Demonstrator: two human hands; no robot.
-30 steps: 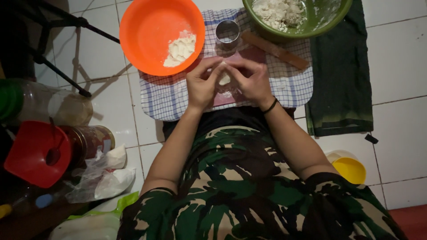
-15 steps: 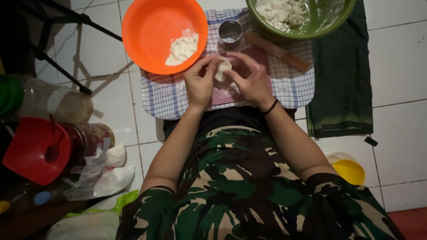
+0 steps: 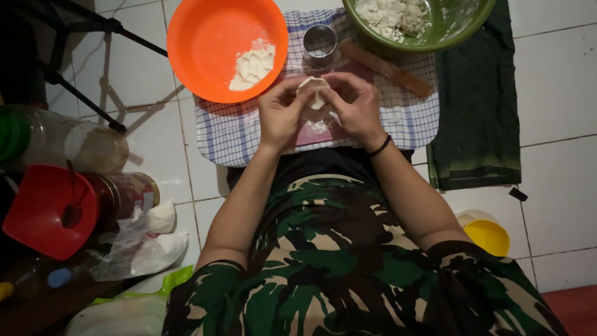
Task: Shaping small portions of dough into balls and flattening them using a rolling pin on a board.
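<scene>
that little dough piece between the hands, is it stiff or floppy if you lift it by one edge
Probably floppy: the dough piece looks thin and bends between the left hand and right hand, so an edge lift would likely make it sag or stretch. It seems light, since fingertips alone carry it. It may be a bit sticky, though the flour in the orange bowl suggests dusting.

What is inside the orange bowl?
The orange bowl holds a small heap of white flour against its right side; the rest shows bare. Nothing covers its inside.
</scene>
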